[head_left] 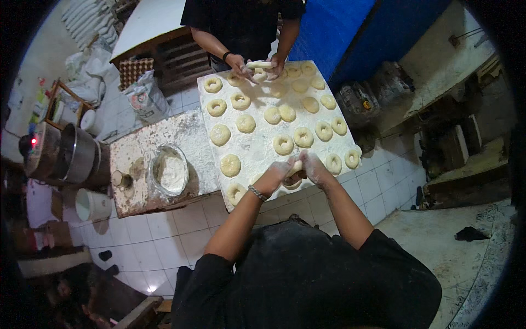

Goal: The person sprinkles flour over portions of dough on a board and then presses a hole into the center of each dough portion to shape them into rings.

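Over the near edge of a floured white board [252, 151], my left hand [278, 174] and my right hand [316, 170] hold one piece of dough [296, 166] between them. Both hands are dusted with flour, and their fingers curl around the dough from either side. It is seen nearly edge-on, so its full shape is partly hidden. Close by on the board lie dough rings, one just beyond my hands [283, 144] and another beside my right hand [333, 163]. Flat dough rounds without holes, such as one [230, 165] at the left, lie among the rings.
Across the board a co-worker's hands [257, 67] hold another dough piece. Left of the board, a worn floured table [131, 153] bears a bowl of flour [170, 171] and a small metal cylinder [121, 179]. A white bucket [93, 204] stands on the tiled floor.
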Demonstrator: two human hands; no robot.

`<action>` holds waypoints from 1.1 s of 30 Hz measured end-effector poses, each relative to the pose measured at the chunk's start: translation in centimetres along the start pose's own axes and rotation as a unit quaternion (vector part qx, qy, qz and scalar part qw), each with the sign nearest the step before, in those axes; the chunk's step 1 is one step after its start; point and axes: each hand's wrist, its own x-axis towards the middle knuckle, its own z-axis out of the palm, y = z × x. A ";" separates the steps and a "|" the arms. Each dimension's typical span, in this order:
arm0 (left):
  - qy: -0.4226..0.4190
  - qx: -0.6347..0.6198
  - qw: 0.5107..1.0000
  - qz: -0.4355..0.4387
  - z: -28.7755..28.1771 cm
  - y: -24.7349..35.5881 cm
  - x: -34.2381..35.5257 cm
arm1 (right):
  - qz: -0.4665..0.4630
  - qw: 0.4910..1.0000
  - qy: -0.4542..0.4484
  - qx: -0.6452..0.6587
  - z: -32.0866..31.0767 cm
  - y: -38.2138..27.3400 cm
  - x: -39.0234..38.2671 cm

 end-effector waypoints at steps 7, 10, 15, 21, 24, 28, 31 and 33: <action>0.010 -0.301 0.954 -0.010 -6.6 -2.2 -2.0 | 0.079 0.992 -0.061 0.074 2.8 -1.0 0.8; 0.016 -0.210 0.977 -0.026 -8.2 -4.3 -2.3 | 0.007 0.964 -0.013 0.267 3.6 0.4 2.4; 0.172 -0.358 0.915 -0.074 -10.7 -6.1 -1.6 | 0.113 0.987 0.008 0.110 5.6 -2.1 4.4; 0.234 -0.279 0.922 -0.132 -11.5 -7.0 -0.7 | 0.113 0.988 0.094 -0.054 6.8 -0.7 9.6; 0.337 -0.149 0.923 -0.111 -11.4 -9.6 -1.7 | 0.047 0.974 0.160 -0.154 6.2 3.4 9.2; 0.325 -0.093 0.938 -0.074 -11.2 -6.6 -6.0 | 0.062 0.982 0.139 -0.112 6.4 1.0 5.9; 0.378 0.175 0.903 -0.103 -12.8 -6.6 -5.5 | -0.120 0.927 0.108 -0.339 7.1 3.0 6.7; 0.331 0.425 0.841 -0.048 -14.3 -8.2 -5.1 | -0.160 0.870 0.080 -0.459 7.6 4.2 7.5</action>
